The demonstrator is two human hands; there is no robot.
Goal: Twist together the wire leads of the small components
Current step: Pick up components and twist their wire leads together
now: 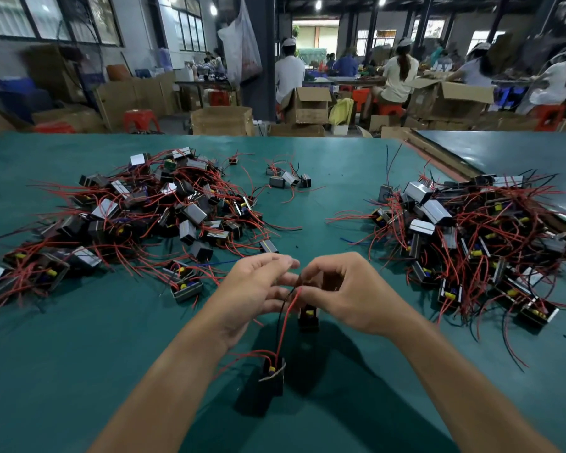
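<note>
The left hand [258, 289] and right hand [340, 289] met fingertip to fingertip above the green-covered table [79, 354]. The right hand's fingers [311, 276] were curled and the left's lay nearly straight, both pinching the thin red and black wire leads [286, 325] between them. Straight below the fingertips, a small black open-topped component [274, 374] with a yellow part inside hung from those leads. A second black component [308, 317] sat just under the right fingers. Left of the fingers lay a pile of like components [151, 214], right of them another pile [471, 237]. Far beyond the fingers stood an open cardboard box [223, 120], its contents hidden.
</note>
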